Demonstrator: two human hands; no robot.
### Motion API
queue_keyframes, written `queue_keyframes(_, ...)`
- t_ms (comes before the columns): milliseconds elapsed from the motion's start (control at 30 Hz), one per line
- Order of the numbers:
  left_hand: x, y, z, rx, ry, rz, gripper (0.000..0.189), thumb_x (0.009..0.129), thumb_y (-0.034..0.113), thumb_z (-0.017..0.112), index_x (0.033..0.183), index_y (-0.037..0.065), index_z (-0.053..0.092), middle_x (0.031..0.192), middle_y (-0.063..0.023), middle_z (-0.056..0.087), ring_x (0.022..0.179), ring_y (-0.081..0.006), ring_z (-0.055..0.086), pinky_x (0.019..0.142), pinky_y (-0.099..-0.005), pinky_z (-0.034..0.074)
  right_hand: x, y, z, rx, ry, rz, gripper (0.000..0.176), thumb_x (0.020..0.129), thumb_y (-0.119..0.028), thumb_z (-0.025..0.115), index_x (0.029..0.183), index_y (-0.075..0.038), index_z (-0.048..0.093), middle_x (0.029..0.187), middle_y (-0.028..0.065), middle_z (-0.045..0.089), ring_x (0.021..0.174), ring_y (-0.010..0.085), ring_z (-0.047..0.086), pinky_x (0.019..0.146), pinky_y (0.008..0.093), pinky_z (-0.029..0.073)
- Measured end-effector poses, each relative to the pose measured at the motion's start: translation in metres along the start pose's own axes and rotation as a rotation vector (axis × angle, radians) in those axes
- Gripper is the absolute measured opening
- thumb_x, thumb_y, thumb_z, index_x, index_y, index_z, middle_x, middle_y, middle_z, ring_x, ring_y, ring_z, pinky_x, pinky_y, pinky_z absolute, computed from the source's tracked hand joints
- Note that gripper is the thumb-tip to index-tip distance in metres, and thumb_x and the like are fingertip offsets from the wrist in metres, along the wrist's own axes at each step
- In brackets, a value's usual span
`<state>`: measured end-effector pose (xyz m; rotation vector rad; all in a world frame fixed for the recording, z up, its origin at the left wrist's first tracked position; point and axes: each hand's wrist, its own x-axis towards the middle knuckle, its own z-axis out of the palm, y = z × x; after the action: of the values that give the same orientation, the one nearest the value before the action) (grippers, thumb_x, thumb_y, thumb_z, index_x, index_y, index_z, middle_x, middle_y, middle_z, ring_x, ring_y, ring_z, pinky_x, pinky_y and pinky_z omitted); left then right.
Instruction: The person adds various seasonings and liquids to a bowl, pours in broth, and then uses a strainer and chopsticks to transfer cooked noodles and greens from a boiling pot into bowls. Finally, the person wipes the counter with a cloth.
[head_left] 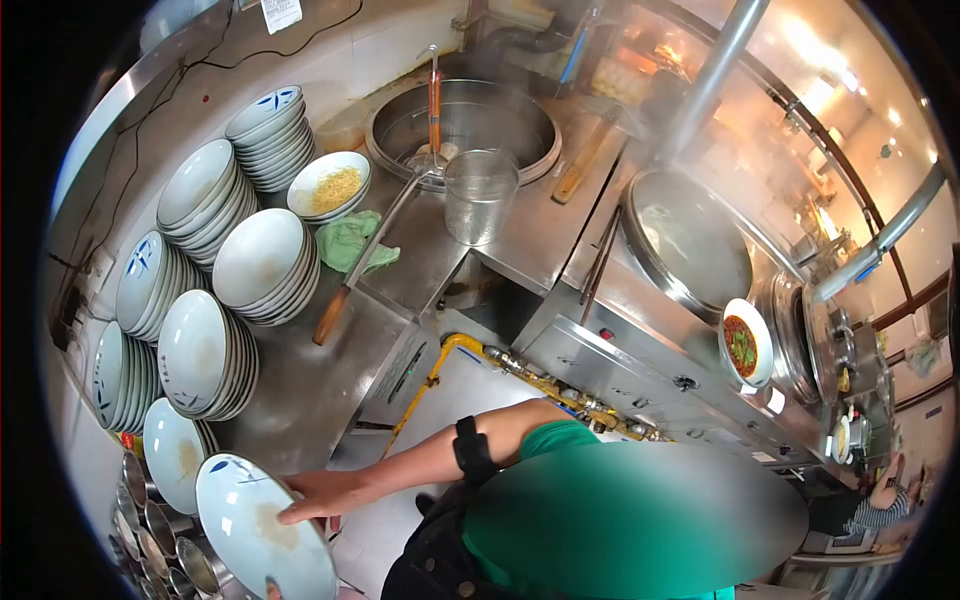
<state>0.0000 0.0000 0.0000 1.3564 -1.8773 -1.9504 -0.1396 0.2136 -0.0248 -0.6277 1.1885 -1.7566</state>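
Note:
A wide white bowl (262, 530) with a blue leaf mark near its rim is tilted at the lower left. My right hand (318, 494) grips its upper right side, thumb over the inner face. At the bottom edge, the thumb of my left hand (272, 590) lies on the same bowl; most of that hand is cut off. Just behind it stands a short stack of similar bowls (172, 455). Several taller bowl stacks (195, 350) rise along the steel counter (300, 400).
A bowl of yellow shreds (335, 188), a green cloth (345, 240), a wooden-handled ladle (335, 310) and a mesh strainer (480, 205) lie near a steaming pot (380, 130). To the right are a round lid (690, 240) and a bowl of red sauce (743, 345). Metal containers (160, 525) line the lower left.

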Motion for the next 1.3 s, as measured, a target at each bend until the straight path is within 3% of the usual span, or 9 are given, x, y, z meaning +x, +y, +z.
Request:
queue_keyframes(100,0.014,-0.006,-0.012,0.215,0.269,-0.072,0.047,0.08,0.025,0.06,0.115,-0.005,0.05,0.102,-0.019,0.058,0.092,-0.0348,0.055,0.084,-0.0459,0.044,-0.003,0.009,0.009,-0.028,0.139,0.031,0.069,0.066,-0.021,0.052,0.129,-0.008,0.029,0.091,0.01,0.054,0.068,0.015,0.056,0.05,0.0277,0.049)
queue_keyframes(200,0.074,-0.063,-0.072,0.668,-0.105,0.345,0.051,0.081,0.032,0.057,0.116,-0.004,0.048,0.112,-0.0188,0.053,0.096,-0.0339,0.052,0.082,-0.0467,0.043,-0.006,0.007,0.022,-0.029,0.21,0.009,0.053,0.066,-0.018,0.052,0.115,-0.002,0.042,0.084,0.0083,0.055,0.065,0.0138,0.055,0.051,0.0266,0.048)
queue_keyframes(333,0.031,-0.051,-0.057,-0.682,-0.544,0.151,0.073,0.079,0.046,0.051,0.135,0.012,0.019,0.136,-0.0127,0.027,0.122,-0.0326,0.032,0.099,-0.0491,0.027,0.015,0.019,0.043,-0.032,0.203,-0.069,0.048,0.069,-0.026,0.059,0.109,-0.002,0.048,0.08,0.0055,0.056,0.062,0.013,0.055,0.051,0.0256,0.047)
queue_keyframes(400,0.014,-0.038,-0.08,0.048,-0.25,0.404,0.051,0.086,0.035,0.038,0.124,0.002,0.036,0.125,-0.0163,0.042,0.112,-0.0288,0.044,0.092,-0.0423,0.039,0.034,0.035,0.053,-0.315,0.206,-0.056,0.052,0.069,-0.037,0.061,0.103,0.001,0.053,0.079,0.0086,0.061,0.062,0.0145,0.057,0.053,0.0288,0.049)
queue_keyframes(433,0.01,-0.028,-0.084,-0.737,-0.397,0.055,0.046,0.083,0.031,0.04,0.116,0.0,0.044,0.114,-0.0156,0.05,0.104,-0.0272,0.05,0.089,-0.0403,0.042,0.05,0.055,0.061,-0.273,0.198,-0.071,0.051,0.07,-0.038,0.062,0.102,0.001,0.054,0.079,0.008,0.061,0.066,0.0142,0.057,0.058,0.0297,0.048)
queue_keyframes(533,0.044,-0.099,-0.161,-0.808,-0.029,0.003,0.052,0.071,0.04,0.047,0.111,0.007,0.047,0.109,-0.0121,0.051,0.1,-0.0269,0.048,0.088,-0.043,0.038,0.104,0.055,0.102,-0.444,-0.04,0.165,0.034,0.079,-0.022,0.057,0.105,0.0,0.054,0.085,0.0074,0.061,0.073,0.0125,0.056,0.066,0.0275,0.045)
queue_keyframes(833,0.048,-0.156,-0.4,-0.969,0.346,0.186,0.058,0.07,0.04,0.05,0.116,0.005,0.044,0.106,-0.0113,0.053,0.098,-0.0275,0.052,0.083,-0.0413,0.042,0.389,0.057,0.274,-0.986,-0.164,-0.128,0.043,0.086,-0.019,0.054,0.123,0.0,0.044,0.102,0.0079,0.062,0.096,0.0092,0.054,0.077,0.0224,0.043)
queue_keyframes(1067,0.082,-0.165,-0.477,-1.041,0.664,0.24,0.054,0.074,0.042,0.05,0.113,0.005,0.046,0.105,-0.0078,0.053,0.1,-0.0226,0.05,0.086,-0.0361,0.04,0.584,0.121,0.385,-0.417,-0.066,0.091,0.065,0.081,-0.038,0.059,0.123,0.006,0.037,0.116,0.0129,0.046,0.11,0.0228,0.046,0.081,0.0298,0.046)
queue_keyframes(1300,0.116,-0.149,-0.486,-1.137,0.805,0.222,0.048,0.073,0.039,0.051,0.108,0.006,0.047,0.105,-0.0067,0.051,0.1,-0.0207,0.048,0.087,-0.0345,0.038,0.684,0.159,0.417,0.002,-0.108,0.092,0.03,0.077,-0.03,0.067,0.091,-0.008,0.052,0.085,0.0003,0.056,0.072,0.0083,0.054,0.055,0.0188,0.04)
